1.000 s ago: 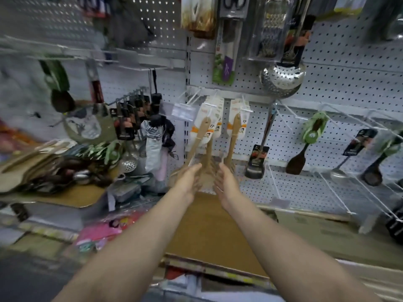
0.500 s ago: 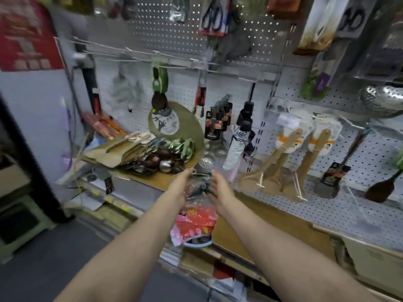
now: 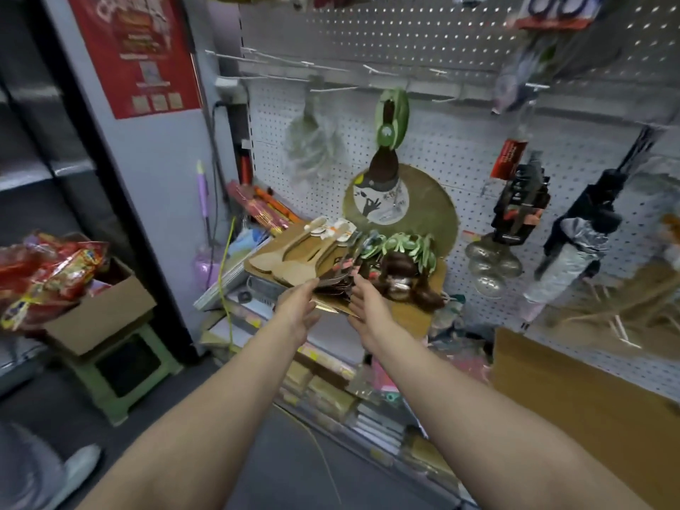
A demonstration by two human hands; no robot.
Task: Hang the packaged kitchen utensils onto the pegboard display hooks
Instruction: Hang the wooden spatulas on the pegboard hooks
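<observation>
A heap of packaged utensils lies on a shelf below the white pegboard (image 3: 441, 149): wooden spatulas (image 3: 290, 252) at the left, dark ladles with green card labels (image 3: 401, 259) at the right. My left hand (image 3: 298, 303) reaches toward the front edge of the heap with its fingers extended, just under the spatulas. My right hand (image 3: 364, 296) is beside it, fingers straight, touching the dark packs in the middle of the heap. Neither hand holds anything. A green-carded dark spoon (image 3: 388, 141) hangs on a pegboard hook (image 3: 331, 89) above.
Black-packaged tools (image 3: 520, 200) and a folded umbrella (image 3: 577, 244) hang to the right. A round board (image 3: 427, 207) leans on the pegboard. A cardboard box of red packets (image 3: 73, 300) sits on a green stool (image 3: 121, 366) at the left. Stacked goods fill the low shelf.
The view has swung left from the hung wooden spatulas to the shelf heap. Both hands have moved with it and now reach the heap of packs.
</observation>
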